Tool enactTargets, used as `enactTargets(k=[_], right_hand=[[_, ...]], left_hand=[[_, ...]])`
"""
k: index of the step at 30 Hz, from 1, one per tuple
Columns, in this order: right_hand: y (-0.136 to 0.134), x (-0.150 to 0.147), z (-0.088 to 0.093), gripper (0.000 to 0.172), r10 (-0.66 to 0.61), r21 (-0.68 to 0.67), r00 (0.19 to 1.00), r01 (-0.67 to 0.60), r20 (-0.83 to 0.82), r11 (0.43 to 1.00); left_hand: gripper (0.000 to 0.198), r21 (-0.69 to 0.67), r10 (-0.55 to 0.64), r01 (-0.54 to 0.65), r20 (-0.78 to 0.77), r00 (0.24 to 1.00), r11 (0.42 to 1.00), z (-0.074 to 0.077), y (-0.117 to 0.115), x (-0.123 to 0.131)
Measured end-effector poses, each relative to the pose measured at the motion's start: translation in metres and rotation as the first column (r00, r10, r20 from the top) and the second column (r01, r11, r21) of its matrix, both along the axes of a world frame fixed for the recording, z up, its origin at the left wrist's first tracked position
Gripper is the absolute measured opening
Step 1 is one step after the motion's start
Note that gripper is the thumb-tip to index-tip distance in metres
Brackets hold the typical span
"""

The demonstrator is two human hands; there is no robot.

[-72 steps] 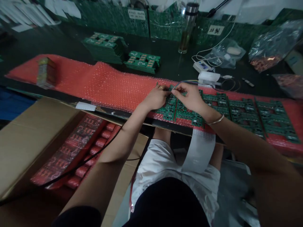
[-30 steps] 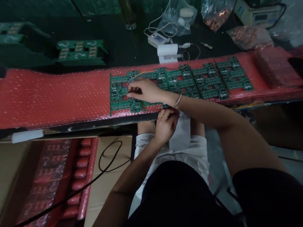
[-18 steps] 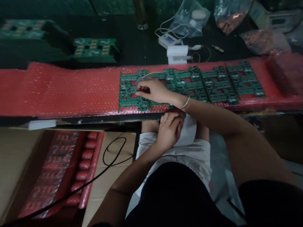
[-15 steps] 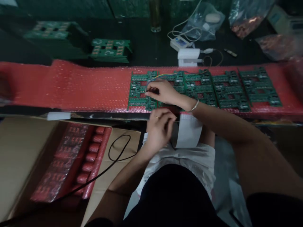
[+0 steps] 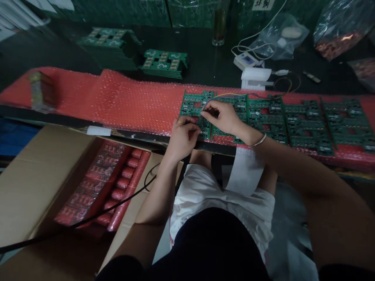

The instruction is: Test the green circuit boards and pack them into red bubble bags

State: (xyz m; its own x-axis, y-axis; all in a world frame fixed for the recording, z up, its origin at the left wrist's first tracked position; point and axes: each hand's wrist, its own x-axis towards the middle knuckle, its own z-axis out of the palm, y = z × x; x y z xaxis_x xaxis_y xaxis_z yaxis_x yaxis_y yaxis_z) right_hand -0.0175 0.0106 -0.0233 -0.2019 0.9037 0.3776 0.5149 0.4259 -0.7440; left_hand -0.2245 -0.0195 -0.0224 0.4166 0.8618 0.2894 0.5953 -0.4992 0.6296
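Several green circuit boards lie in a row on red bubble wrap. My right hand is over the two leftmost boards, thumb and forefinger pinched on the end of thin coloured wires. The tip of these wires is hidden by the fingers. Beside it, my left hand rests at the lower left of the leftmost board. Its fingers are curled and the thumb is close to the forefinger; anything between them is too small to make out. The wires lead back to a white device.
Two stacks of green boards stand behind the wrap. A small meter, a glass and bags of copper-coloured parts sit farther back. Below left, an open carton holds red-wrapped boards, with a black cable across it.
My left hand has risen from in front of the table edge onto the leftmost board. My right hand keeps its pinch on the wires. The view has turned left.
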Motion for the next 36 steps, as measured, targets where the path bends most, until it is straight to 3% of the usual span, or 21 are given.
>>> enactTargets(k=[9, 15, 17, 26, 36], right_hand=[[-0.002, 0.000, 0.003, 0.016, -0.004, -0.005, 1.000, 0.004, -0.004, 1.000], [-0.001, -0.002, 0.004, 0.020, -0.007, -0.020, 0.997, 0.005, -0.076, 1.000], [0.003, -0.005, 0.006, 0.023, -0.001, -0.037, 0.996, -0.002, -0.084, 0.999], [0.023, -0.030, 0.013, 0.007, 0.137, -0.028, 0.986, -0.135, 0.097, 0.990], [0.026, -0.032, 0.014, 0.011, 0.174, 0.015, 0.956, -0.182, 0.235, 0.983]], left_hand=[[0.011, 0.079, 0.005, 0.000, -0.066, 0.998, 0.997, 0.004, -0.002, 0.001], [0.024, 0.369, -0.113, 0.143, -0.101, 0.988, 0.919, -0.017, -0.018, -0.012], [0.024, 0.404, -0.112, 0.151, -0.117, 0.987, 0.902, -0.025, -0.020, -0.015], [0.023, 0.387, -0.074, 0.106, -0.096, 0.993, 0.916, -0.034, -0.020, -0.015], [0.021, 0.284, -0.045, 0.059, -0.056, 0.997, 0.957, -0.032, -0.023, -0.011]])
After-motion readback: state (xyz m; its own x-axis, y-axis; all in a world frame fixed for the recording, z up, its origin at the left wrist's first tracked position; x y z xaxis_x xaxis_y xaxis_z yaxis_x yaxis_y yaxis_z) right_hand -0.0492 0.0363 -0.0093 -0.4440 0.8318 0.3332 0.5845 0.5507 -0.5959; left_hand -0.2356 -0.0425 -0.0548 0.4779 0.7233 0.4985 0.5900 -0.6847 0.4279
